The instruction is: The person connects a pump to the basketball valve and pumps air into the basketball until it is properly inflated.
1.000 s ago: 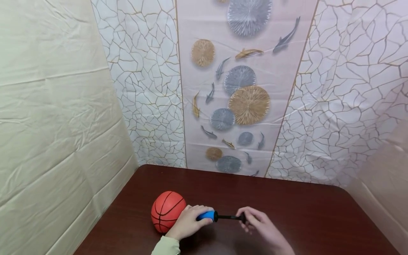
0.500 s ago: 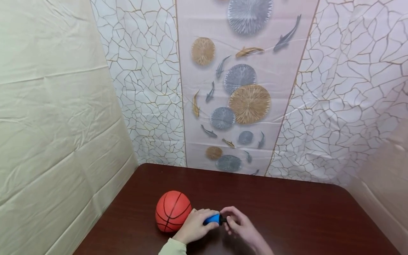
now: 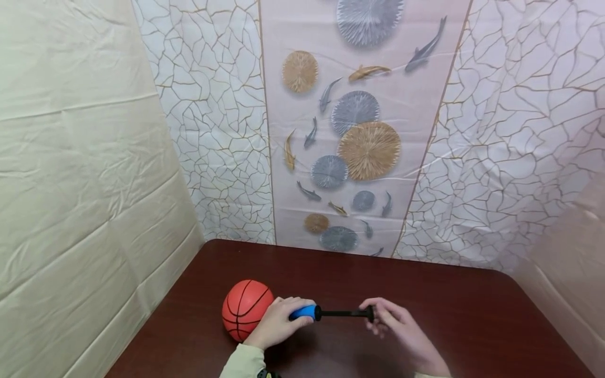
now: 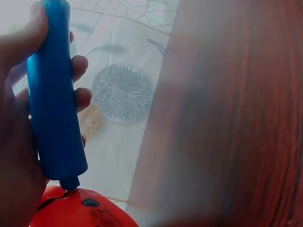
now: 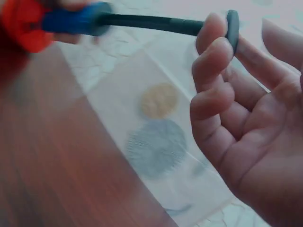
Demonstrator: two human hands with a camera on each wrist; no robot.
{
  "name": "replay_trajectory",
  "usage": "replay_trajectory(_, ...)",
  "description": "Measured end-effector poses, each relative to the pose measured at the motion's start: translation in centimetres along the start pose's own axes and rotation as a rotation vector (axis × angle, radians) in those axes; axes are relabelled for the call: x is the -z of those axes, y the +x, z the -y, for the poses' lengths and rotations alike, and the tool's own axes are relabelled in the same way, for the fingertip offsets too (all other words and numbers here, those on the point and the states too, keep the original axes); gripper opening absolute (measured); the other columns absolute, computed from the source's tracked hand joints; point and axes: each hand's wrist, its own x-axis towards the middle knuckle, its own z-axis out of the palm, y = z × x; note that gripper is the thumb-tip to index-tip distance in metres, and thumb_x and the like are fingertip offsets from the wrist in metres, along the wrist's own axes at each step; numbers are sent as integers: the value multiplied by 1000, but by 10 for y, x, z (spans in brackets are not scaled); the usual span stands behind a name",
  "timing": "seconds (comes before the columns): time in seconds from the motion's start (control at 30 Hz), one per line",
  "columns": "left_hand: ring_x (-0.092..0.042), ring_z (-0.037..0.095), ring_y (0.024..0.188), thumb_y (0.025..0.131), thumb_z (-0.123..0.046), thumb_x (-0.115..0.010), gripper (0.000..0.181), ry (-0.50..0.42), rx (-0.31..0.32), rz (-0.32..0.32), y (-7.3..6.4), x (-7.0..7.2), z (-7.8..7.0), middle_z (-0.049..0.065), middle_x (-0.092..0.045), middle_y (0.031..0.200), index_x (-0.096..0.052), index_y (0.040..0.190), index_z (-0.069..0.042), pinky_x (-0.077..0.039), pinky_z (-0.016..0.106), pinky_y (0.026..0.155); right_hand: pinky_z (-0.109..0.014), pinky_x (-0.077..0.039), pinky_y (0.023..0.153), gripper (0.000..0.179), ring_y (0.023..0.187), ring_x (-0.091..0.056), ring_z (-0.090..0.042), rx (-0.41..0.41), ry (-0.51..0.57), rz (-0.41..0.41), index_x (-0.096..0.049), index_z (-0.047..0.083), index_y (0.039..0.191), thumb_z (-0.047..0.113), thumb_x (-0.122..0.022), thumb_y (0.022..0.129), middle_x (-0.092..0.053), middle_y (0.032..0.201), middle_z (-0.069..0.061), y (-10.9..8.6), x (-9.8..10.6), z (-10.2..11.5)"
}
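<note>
A blue hand pump (image 3: 304, 312) lies sideways in the head view, its black rod drawn far out to the right. My left hand (image 3: 281, 322) grips the blue barrel, fingers wrapped round it in the left wrist view. The barrel's nozzle end meets the red basketball (image 3: 247, 310), right beside a dark spot on the ball. With curled fingers my right hand (image 3: 396, 325) holds the black handle disc at the rod's end. In the right wrist view the fingertips (image 5: 219, 52) hook over the disc from the rod side.
Under the hands is a dark reddish-brown table (image 3: 454, 310) with rounded far corners. A patterned cloth backdrop (image 3: 302, 205) hangs behind it, and a pale cloth wall (image 3: 85, 210) stands along the left side.
The rod went in as my right hand moved left against the barrel, then came out again as it moved right. The ball and left hand shifted slightly right and back left.
</note>
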Motion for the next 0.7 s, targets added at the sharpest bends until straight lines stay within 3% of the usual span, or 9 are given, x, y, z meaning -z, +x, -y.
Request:
replay_trajectory(0.13, -57, 5, 97, 94, -51, -54, 40, 20, -31, -32, 0, -6, 0, -9, -67, 112, -62, 128, -31, -37, 29, 81, -27, -44, 54, 21, 63, -52, -3, 33, -15, -98, -56, -1, 115, 12, -45, 103, -60, 77, 6, 1, -5, -5)
replay_trajectory(0.23, -56, 5, 94, 95, -48, -55, 39, 16, -62, -42, 2, -14, 1, -8, -68, 110, -62, 128, -28, -37, 27, 80, -25, -43, 53, 23, 62, -50, -4, -23, -43, -132, -55, -4, 115, 13, -55, 99, -58, 76, 6, 14, -23, -13)
replay_trajectory(0.37, -56, 4, 94, 95, -49, -53, 41, -16, -94, -7, 4, -22, 1, -7, -67, 108, -62, 127, -26, -36, 25, 79, -22, -44, 57, 31, 63, -50, -5, -142, -53, -89, -54, -3, 118, 20, -56, 98, -56, 79, 1, 29, -47, -22)
replay_trajectory(0.47, -57, 3, 93, 95, -49, -54, 39, 7, -132, -2, 5, -21, 2, -9, -67, 105, -63, 126, -27, -36, 24, 80, -23, -44, 56, 31, 63, -51, -6, -153, -68, -41, -55, -4, 118, 21, -54, 100, -55, 78, 0, 33, -55, -26)
replay_trajectory(0.57, -58, 2, 95, 94, -48, -55, 37, 18, -149, -1, 3, -13, 6, -11, -68, 106, -63, 126, -29, -37, 26, 84, -24, -45, 58, 32, 67, -54, -6, -146, -74, 27, -56, -3, 120, 22, -52, 101, -60, 82, 0, 32, -52, -22)
replay_trajectory(0.7, -58, 3, 98, 94, -47, -56, 37, -19, -121, 14, -1, -3, 12, -11, -67, 110, -61, 128, -33, -37, 29, 89, -29, -48, 61, 36, 70, -55, -7, -129, -75, 86, -57, -1, 124, 27, -46, 103, -66, 90, -2, 25, -37, -8)
